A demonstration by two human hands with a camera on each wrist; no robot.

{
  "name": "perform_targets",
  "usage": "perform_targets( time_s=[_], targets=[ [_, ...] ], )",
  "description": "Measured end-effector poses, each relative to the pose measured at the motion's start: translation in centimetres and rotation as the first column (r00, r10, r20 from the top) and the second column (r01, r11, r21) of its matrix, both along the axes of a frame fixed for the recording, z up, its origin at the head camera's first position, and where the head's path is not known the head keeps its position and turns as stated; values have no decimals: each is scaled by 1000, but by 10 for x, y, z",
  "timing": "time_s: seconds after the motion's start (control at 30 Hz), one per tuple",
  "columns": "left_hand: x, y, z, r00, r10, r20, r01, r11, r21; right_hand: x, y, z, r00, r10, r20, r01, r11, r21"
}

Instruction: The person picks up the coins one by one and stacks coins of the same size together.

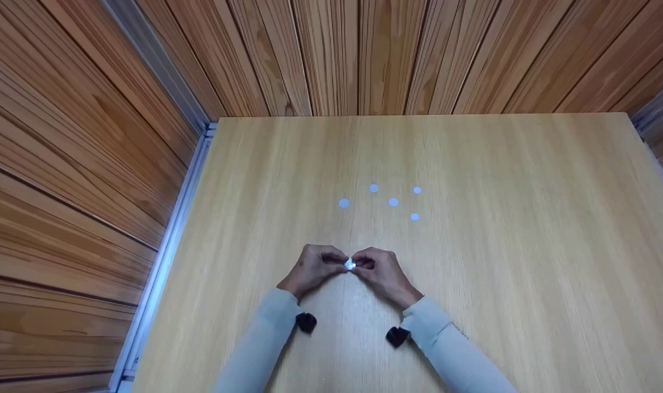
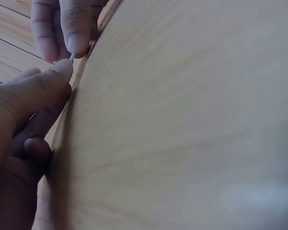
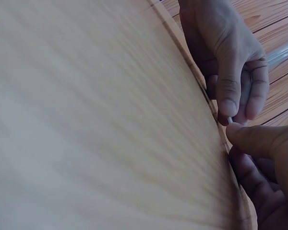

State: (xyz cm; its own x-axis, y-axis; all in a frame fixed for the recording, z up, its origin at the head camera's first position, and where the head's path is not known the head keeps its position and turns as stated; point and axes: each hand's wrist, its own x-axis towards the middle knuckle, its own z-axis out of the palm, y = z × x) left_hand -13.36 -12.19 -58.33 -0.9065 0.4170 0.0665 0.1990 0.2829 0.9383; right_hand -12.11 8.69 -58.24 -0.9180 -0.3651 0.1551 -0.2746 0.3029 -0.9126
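Observation:
Near the front middle of the table, my left hand (image 1: 316, 267) and my right hand (image 1: 384, 273) meet fingertip to fingertip. Between them is a small pale, thin piece (image 1: 350, 265), pinched from the left by one thumb and finger and from the right by the other. In the left wrist view only a narrow edge of the pale piece (image 2: 72, 56) shows between the thumbs. The right wrist view likewise shows a sliver of the piece (image 3: 230, 120); the fingers hide the rest. Beyond the hands, several small light-blue round discs lie flat, among them a leftmost disc (image 1: 344, 203).
The wooden table (image 1: 527, 245) spreads out around the hands. A plank wall (image 1: 386, 60) rises behind it, another stands on the left, and a metal rail (image 1: 165, 251) runs along the table's left side. Dark wrist cameras (image 1: 306, 322) hang below both sleeves.

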Motion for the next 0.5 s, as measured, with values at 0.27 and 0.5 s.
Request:
perform_targets(
  time_s=[0.27,0.5],
  targets=[
    [2,1,1,999,10,46,-9,1000,-15,1,0,-1,1000,-6,-16,7,999,47],
    [2,3,1,1000,27,2,-26,996,-84,1,2,1,1000,-11,-11,12,996,91]
  ],
)
